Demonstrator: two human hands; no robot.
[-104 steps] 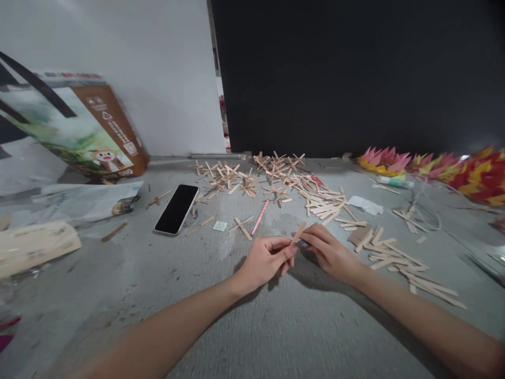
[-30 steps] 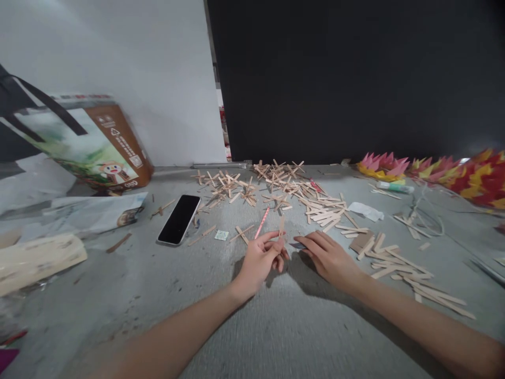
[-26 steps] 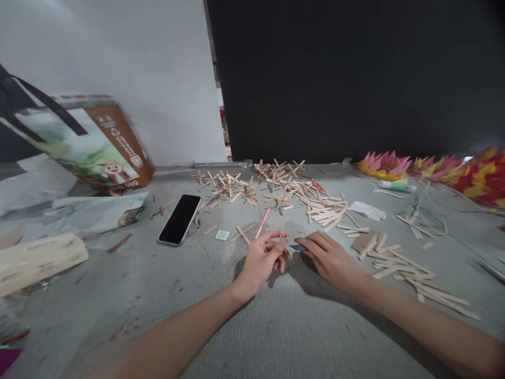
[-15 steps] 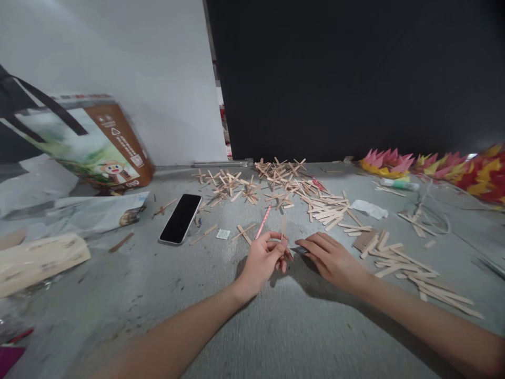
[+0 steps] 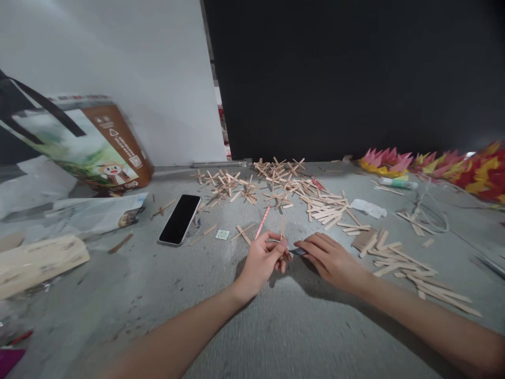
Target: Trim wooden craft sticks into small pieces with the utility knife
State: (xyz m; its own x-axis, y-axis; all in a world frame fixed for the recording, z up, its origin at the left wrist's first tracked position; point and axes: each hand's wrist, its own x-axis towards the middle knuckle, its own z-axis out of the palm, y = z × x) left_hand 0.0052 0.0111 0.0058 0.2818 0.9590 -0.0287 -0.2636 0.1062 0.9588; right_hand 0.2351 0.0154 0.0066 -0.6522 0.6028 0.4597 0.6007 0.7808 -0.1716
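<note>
Between thumb and fingers, my left hand (image 5: pixel 262 258) pinches a flat wooden craft stick (image 5: pixel 283 226) that stands nearly upright. A pink patterned pencil-like stick (image 5: pixel 262 221) shows just beyond that hand; whether the hand touches it I cannot tell. Close by on the right, my right hand (image 5: pixel 325 257) is closed on a small dark flat blade-like piece (image 5: pixel 298 251), whose tip points toward the left fingers. Its far end is hidden under the fingers. Two crossed sticks (image 5: pixel 242 234) lie left of my left hand.
Piles of crossed sticks (image 5: pixel 278 173) lie at the back, loose sticks (image 5: pixel 327 208) to the right. A phone (image 5: pixel 179 218), a small paper packet (image 5: pixel 222 235) and a printed bag (image 5: pixel 87 147) are on the left. Folded paper pieces (image 5: pixel 386 160), a glue tube (image 5: pixel 398 183) and a cable (image 5: pixel 444 218) lie right.
Both hands keep nearly the same pose and hold the same things. The whole view has shifted very slightly.
</note>
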